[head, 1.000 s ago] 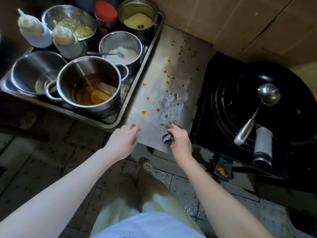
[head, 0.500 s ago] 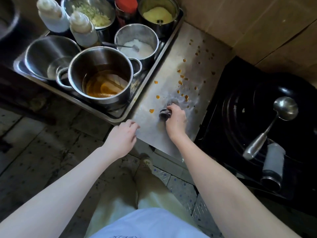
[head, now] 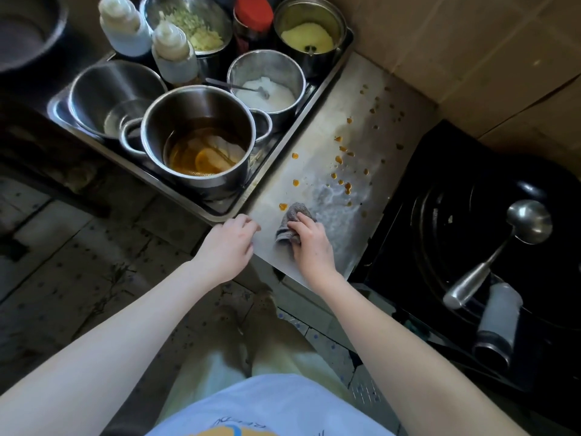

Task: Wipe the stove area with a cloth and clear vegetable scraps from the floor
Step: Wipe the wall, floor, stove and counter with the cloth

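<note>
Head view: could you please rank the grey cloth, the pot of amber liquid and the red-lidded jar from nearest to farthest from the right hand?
1. grey cloth, gripped by the right hand on the steel counter.
2. pot of amber liquid, in the tray, to the left.
3. red-lidded jar, at the tray's far end.

Brushed metal counter (head: 317,171), nubby grey cloth (head: 290,223), seemingly glossy black stove (head: 408,247).
</note>
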### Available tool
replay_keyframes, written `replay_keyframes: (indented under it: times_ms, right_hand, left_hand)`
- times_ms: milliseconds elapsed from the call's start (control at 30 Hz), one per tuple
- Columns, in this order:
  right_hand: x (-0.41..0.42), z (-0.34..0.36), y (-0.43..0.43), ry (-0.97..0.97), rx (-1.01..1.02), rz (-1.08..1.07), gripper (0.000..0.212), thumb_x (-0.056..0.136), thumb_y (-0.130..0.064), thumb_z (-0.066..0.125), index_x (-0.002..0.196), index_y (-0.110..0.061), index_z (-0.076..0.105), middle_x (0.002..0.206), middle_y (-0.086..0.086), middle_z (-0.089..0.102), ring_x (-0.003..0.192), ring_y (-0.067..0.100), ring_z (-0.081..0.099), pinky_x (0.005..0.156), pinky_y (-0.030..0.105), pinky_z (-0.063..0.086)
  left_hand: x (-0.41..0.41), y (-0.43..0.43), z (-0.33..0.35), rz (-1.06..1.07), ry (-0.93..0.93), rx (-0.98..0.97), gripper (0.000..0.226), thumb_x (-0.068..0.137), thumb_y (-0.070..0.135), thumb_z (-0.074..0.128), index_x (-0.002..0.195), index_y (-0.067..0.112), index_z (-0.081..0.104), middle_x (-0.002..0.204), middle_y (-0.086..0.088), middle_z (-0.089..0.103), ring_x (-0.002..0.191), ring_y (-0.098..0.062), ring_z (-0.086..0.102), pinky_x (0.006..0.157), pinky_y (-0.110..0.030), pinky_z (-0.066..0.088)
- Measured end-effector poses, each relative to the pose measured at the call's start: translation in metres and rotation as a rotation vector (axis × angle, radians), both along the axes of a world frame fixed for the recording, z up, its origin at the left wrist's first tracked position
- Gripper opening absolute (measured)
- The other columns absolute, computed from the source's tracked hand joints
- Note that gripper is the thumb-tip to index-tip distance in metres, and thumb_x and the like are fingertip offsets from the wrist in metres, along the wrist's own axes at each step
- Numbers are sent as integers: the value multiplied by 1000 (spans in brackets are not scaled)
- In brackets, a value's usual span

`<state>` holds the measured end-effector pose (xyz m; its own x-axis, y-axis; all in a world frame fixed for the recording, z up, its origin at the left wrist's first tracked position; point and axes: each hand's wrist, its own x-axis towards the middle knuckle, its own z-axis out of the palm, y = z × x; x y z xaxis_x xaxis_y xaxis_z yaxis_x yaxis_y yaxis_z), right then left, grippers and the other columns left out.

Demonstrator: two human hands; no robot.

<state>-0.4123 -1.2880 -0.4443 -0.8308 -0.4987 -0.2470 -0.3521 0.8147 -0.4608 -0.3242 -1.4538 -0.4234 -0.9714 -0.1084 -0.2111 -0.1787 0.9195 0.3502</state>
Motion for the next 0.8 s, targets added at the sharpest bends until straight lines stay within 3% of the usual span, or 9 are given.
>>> replay_keyframes:
  times_ms: [333, 433, 533, 667, 800]
  right_hand:
    - [-67, 6, -36, 56, -142, -108, 36, 85, 5, 48, 112, -7, 67, 131, 11, 57, 118, 29, 48, 98, 33, 37]
    - [-102, 14, -53, 48, -197, -243, 34, 80, 9, 45, 99, -5, 70, 108, 14, 66, 103, 30, 57, 88, 37, 45]
    - [-119, 14, -57, 38, -179, -312, 33, 79, 6, 46, 97, -8, 70, 103, 13, 67, 97, 28, 59, 79, 32, 45]
    - [-95, 9, -49, 83, -162, -77, 31, 76, 5, 50, 95, -11, 69, 103, 7, 68, 97, 26, 58, 75, 25, 39]
    - [-63, -2, -29, 97, -130, 245, 29, 84, 0, 57, 110, -8, 68, 129, 10, 59, 116, 31, 51, 98, 35, 40]
  left_hand:
    - [-3, -1, 6, 31, 31, 21, 32, 95, 23, 50, 127, 16, 52, 128, -3, 53, 105, -20, 59, 83, -33, 53]
    - [-2, -1, 7, 28, 28, 6, 33, 95, 24, 50, 128, 17, 51, 130, -3, 52, 108, -19, 58, 85, -31, 52]
    - [-3, 3, 8, 9, 21, -11, 34, 95, 23, 48, 128, 17, 50, 131, -3, 51, 107, -20, 57, 85, -32, 51]
    - [-8, 11, 6, -6, 2, -15, 37, 95, 23, 46, 132, 17, 46, 134, -3, 47, 111, -21, 54, 87, -34, 48]
    - [-13, 15, 5, -5, -18, -39, 36, 95, 24, 46, 130, 17, 45, 130, -2, 47, 107, -21, 54, 85, -33, 47]
